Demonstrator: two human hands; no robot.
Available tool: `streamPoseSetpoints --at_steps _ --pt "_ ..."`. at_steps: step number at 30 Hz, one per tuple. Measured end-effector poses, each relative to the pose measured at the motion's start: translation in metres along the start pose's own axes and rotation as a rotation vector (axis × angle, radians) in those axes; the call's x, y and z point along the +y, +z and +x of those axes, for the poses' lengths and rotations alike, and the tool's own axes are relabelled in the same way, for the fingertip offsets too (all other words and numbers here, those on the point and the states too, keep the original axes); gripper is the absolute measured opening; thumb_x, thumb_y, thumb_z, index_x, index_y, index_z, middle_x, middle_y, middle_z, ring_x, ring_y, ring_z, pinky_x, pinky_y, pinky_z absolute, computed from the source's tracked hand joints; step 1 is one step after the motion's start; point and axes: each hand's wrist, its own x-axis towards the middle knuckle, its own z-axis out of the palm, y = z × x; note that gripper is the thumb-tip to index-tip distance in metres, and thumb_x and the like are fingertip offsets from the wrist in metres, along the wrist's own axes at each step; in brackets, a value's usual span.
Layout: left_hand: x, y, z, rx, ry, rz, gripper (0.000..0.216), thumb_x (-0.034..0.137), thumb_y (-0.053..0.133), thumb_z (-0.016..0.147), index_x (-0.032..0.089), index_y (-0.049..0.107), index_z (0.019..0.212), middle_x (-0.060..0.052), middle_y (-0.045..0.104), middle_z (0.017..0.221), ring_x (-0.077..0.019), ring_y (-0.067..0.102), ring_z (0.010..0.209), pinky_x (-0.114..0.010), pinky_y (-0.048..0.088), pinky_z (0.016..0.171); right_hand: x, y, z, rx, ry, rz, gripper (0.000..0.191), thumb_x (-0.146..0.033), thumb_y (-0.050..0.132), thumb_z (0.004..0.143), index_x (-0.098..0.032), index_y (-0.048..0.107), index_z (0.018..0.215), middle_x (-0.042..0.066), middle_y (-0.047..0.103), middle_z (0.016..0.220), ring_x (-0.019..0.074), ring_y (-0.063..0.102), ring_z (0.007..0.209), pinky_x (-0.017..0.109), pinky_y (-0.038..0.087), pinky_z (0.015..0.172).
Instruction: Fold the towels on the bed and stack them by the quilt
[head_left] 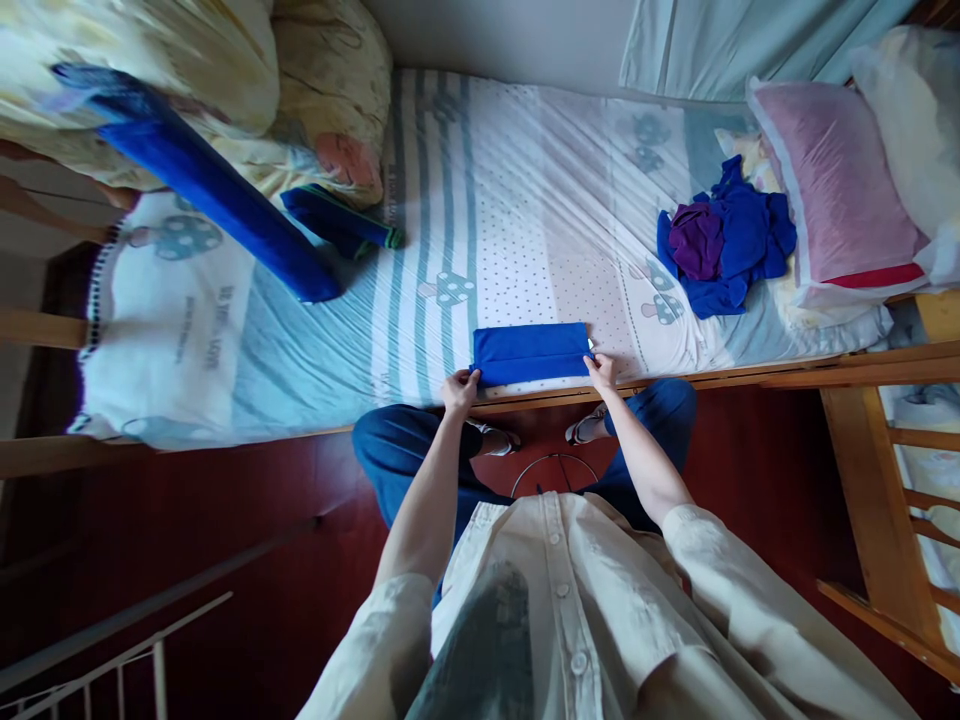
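A blue cloth (531, 352), folded into a flat rectangle, lies at the near edge of the bed in front of me. My left hand (460, 389) pinches its near left corner between thumb and fingers. At the opposite end, my right hand (602, 372) grips the near right corner, just below a small white tag. The cloth rests on the sheet between both hands, with a crease running along its length.
The bed (525, 230) has a patterned sheet. A crumpled blue and purple clothes pile (724, 240) lies right, beside a pink pillow (836, 180). To the left are a long blue roll (225, 195), a smaller dark folded cloth (341, 220) and yellowish bedding (330, 100).
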Motion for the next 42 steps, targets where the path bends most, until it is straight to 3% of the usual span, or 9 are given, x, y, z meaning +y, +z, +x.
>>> streamPoseSetpoints --at_steps 15,22,27,30,34,38,42 --pt "-0.015 0.014 0.017 -0.004 -0.046 -0.178 0.027 0.038 0.070 0.078 0.014 0.071 0.092 -0.004 0.070 0.076 -0.0181 0.067 0.077 -0.027 0.052 0.076 0.014 0.015 0.013 0.001 0.095 0.131 0.034 -0.050 0.065 0.079 -0.021 0.055 0.065 0.002 0.061 0.064 0.0173 0.054 0.064 0.028 0.041 0.065" --pt "-0.008 0.012 0.015 -0.002 -0.052 -0.107 0.021 0.035 0.069 0.080 0.016 0.066 0.090 -0.005 0.071 0.079 -0.0214 0.070 0.082 -0.031 0.054 0.080 0.016 0.011 0.018 -0.039 0.066 0.092 0.039 -0.052 0.065 0.080 -0.022 0.051 0.061 0.001 0.058 0.060 0.0166 0.053 0.064 0.027 0.040 0.062" --pt "-0.003 0.009 0.013 -0.012 -0.010 -0.013 0.023 0.033 0.070 0.082 0.018 0.064 0.099 -0.007 0.073 0.083 -0.0253 0.072 0.091 -0.036 0.054 0.090 0.010 0.007 0.019 -0.090 0.075 0.018 0.034 -0.049 0.065 0.083 -0.019 0.058 0.068 0.001 0.059 0.061 0.0179 0.056 0.064 0.027 0.044 0.062" --pt "-0.002 0.005 0.008 -0.004 0.105 0.020 0.030 0.029 0.066 0.084 0.019 0.061 0.112 -0.009 0.073 0.092 -0.0261 0.071 0.096 -0.040 0.054 0.096 0.002 0.003 0.014 -0.054 0.028 -0.044 0.024 -0.041 0.065 0.086 -0.017 0.066 0.087 0.005 0.069 0.077 0.0216 0.063 0.074 0.031 0.051 0.070" --pt "-0.005 -0.001 -0.003 0.040 0.500 0.170 0.043 0.027 0.060 0.088 0.015 0.059 0.130 -0.021 0.065 0.132 -0.0327 0.061 0.127 -0.050 0.046 0.112 -0.013 -0.005 -0.004 0.072 -0.256 -0.257 0.030 -0.025 0.055 0.096 -0.017 0.066 0.122 0.016 0.070 0.122 0.0273 0.064 0.114 0.041 0.051 0.098" --pt "-0.009 0.002 -0.016 -0.112 0.773 0.355 0.059 0.030 0.054 0.092 0.011 0.049 0.148 -0.023 0.048 0.157 -0.0352 0.041 0.150 -0.052 0.033 0.123 -0.025 -0.009 -0.024 -0.084 -0.498 -0.433 0.040 -0.026 0.047 0.102 -0.018 0.064 0.137 0.015 0.064 0.142 0.0272 0.056 0.133 0.045 0.042 0.114" --pt "-0.011 0.013 -0.021 -0.188 0.798 0.492 0.074 0.024 0.050 0.089 0.000 0.036 0.157 -0.026 0.037 0.164 -0.0352 0.028 0.157 -0.051 0.023 0.129 -0.027 -0.010 -0.032 -0.232 -0.545 -0.583 0.052 -0.026 0.048 0.101 -0.015 0.053 0.152 0.015 0.053 0.156 0.0287 0.043 0.149 0.049 0.033 0.122"
